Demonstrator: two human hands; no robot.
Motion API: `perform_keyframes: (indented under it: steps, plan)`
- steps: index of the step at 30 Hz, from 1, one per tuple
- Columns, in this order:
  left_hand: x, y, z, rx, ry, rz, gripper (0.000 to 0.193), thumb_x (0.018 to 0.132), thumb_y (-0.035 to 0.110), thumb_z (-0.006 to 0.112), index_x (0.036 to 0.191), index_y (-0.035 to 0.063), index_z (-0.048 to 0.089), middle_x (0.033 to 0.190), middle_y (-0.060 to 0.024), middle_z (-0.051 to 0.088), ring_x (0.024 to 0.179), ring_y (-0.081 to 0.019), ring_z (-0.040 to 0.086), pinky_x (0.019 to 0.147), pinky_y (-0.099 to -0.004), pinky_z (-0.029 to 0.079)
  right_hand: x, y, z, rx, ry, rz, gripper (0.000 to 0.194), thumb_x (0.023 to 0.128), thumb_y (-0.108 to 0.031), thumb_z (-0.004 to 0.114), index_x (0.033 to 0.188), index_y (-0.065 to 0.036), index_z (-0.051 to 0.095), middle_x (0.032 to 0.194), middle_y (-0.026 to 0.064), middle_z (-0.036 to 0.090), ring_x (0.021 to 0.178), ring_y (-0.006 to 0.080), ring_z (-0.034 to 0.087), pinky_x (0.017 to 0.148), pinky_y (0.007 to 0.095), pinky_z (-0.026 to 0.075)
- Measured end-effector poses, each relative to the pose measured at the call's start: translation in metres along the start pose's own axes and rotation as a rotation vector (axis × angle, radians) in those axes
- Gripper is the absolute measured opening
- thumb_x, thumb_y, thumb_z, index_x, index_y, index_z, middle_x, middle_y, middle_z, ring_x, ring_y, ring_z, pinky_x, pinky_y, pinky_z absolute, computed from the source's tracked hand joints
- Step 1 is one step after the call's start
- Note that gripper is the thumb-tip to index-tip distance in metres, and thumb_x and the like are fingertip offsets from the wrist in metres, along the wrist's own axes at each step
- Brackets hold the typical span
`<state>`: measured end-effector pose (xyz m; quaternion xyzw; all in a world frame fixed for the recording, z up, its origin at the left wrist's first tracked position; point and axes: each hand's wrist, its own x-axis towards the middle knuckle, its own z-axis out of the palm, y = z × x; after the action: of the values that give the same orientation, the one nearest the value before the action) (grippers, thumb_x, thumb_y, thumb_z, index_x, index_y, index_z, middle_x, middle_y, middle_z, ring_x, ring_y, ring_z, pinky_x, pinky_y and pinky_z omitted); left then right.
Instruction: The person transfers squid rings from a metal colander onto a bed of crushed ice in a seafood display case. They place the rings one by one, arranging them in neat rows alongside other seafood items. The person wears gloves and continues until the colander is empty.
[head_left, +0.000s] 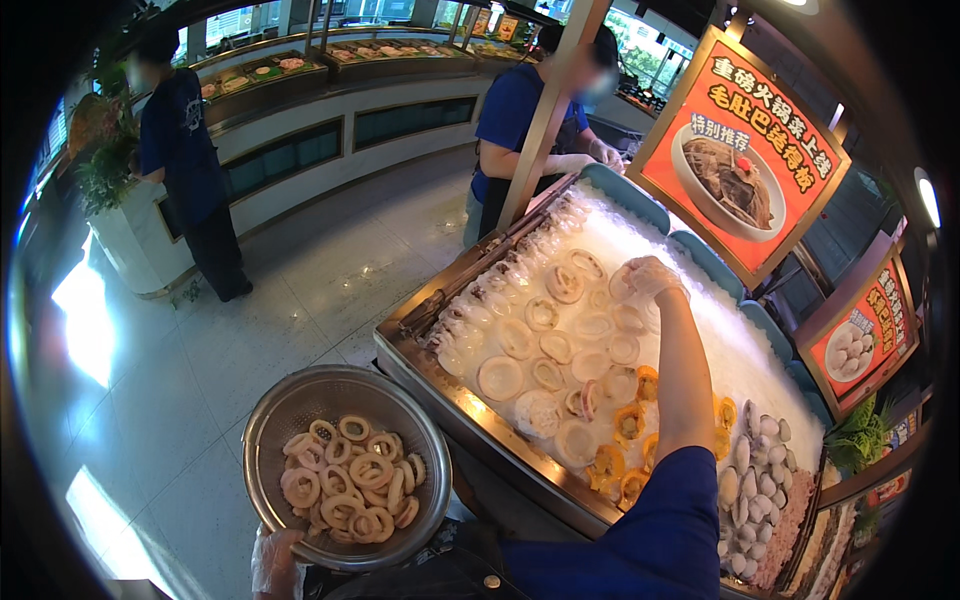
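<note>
My left hand (277, 559), in a clear plastic glove, grips the near rim of a stainless steel colander (255, 450) at the lower left. Cut squid rings (373, 486) lie heaped in it. My right hand (651, 277), also gloved, reaches across the crushed ice (739, 337) of a display counter, low over its far part. Its fingers are bunched beside a pale ring; whether they hold one is hidden. More squid rings (517, 339) are spread over the ice. Orange-rimmed scallops (628, 422) lie nearer me, partly behind my right forearm.
A metal edge (480, 416) borders the ice. Pale shellfish (761, 499) and pink shreds (787, 525) fill its right end. Framed food signs (739, 157) lean over the far side. A gloved co-worker (517, 127) stands behind a post (551, 112); another person (180, 150) stands far left.
</note>
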<state>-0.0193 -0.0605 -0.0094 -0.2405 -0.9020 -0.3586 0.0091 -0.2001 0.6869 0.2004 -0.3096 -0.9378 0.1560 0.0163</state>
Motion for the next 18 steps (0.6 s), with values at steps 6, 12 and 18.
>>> perform_keyframes:
  steps: [6,12,18]
  plan:
    - [0.025,0.028,-0.015,0.072,0.004,0.071,0.031,0.075,-0.005,0.064,0.103,0.0082,0.060,0.099,-0.0159,0.068,0.098,-0.0379,0.065,0.082,-0.0459,0.053,-0.031,-0.009,-0.022,-0.141,0.266,-0.165,0.037,0.078,-0.021,0.073,0.111,-0.004,0.070,0.105,0.0203,0.070,0.099,0.0337,0.067,0.085,0.0405,0.052]
    - [0.020,0.028,-0.019,0.072,-0.052,0.023,0.021,0.080,0.000,0.064,0.100,0.0075,0.065,0.097,-0.0162,0.072,0.103,-0.0358,0.064,0.088,-0.0448,0.052,-0.167,-0.177,0.037,0.279,0.056,-0.868,0.021,0.090,-0.014,0.066,0.106,-0.001,0.067,0.090,0.0111,0.068,0.076,0.0213,0.063,0.069,0.0330,0.052]
    - [0.026,0.035,-0.023,0.103,-0.094,-0.071,0.020,0.081,0.002,0.064,0.100,0.0069,0.068,0.098,-0.0141,0.073,0.104,-0.0353,0.064,0.091,-0.0422,0.051,-0.260,-0.267,0.157,-0.201,-0.520,-1.199,0.040,0.096,-0.035,0.057,0.120,-0.003,0.060,0.110,0.0167,0.067,0.104,0.0321,0.064,0.091,0.0445,0.051]
